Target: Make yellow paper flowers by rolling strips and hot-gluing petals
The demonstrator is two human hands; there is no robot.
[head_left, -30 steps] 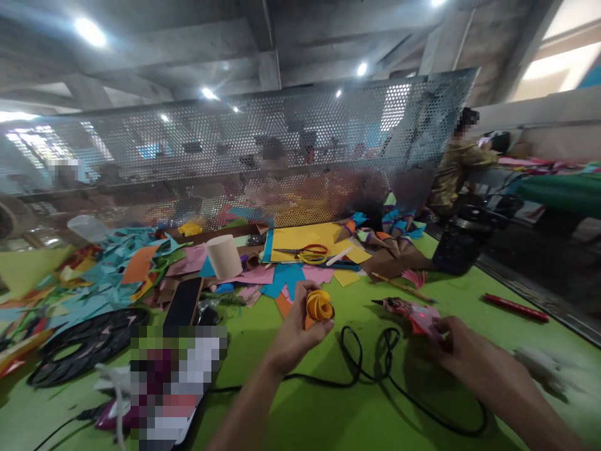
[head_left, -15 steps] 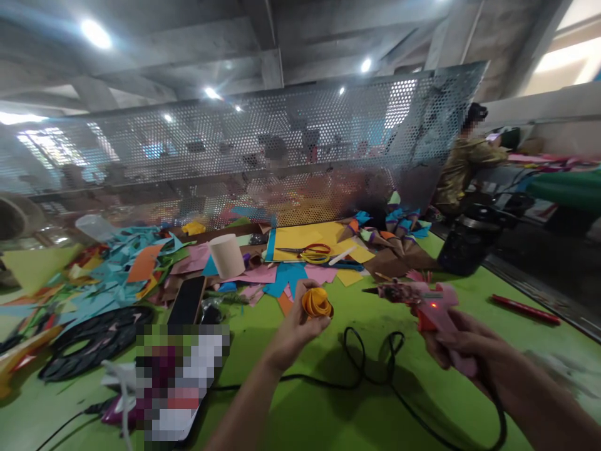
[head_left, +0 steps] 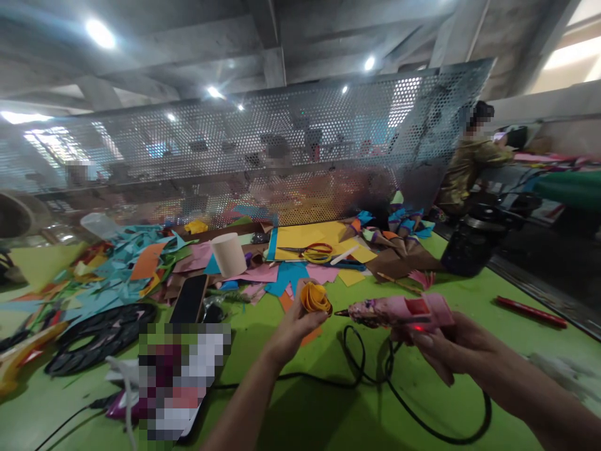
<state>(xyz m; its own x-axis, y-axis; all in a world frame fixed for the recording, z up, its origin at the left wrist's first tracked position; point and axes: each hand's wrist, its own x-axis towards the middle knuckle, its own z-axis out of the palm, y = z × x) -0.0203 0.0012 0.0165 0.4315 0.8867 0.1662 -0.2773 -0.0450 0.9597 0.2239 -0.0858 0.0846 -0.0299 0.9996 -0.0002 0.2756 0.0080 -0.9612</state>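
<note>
Okay, so you've got the yellow paper roll (head_left: 316,297) pinched between the thumb and fingers of your left hand (head_left: 295,332), held up over the green table (head_left: 256,326) with its spiral showing. Your right hand (head_left: 446,351) is wrapped around the pink glue gun (head_left: 399,313), out at three o'clock from the roll. The nozzle (head_left: 342,312) points back toward nine and sits right beside the roll's edge; honestly can't tell if it's touching or leaving a hair of a gap. The red light on the gun is lit, but your fingers hide whether you're squeezing the trigger.

As for how far along you are: the coiling looks pretty much done to me, since the layers sit in a neat swirl. The gluing is the bit that looks unfinished. I can't spot a bead of glue anywhere on the paper, though at this size I could easily miss one.

Around the roll: scissors (head_left: 315,252) at twelve, cream cylinder (head_left: 228,255) at ten, phone (head_left: 189,299) at nine, red pen (head_left: 531,312) at three, way past the gun. The black cord (head_left: 328,379) loops across the tabletop around five to seven o'clock.
</note>
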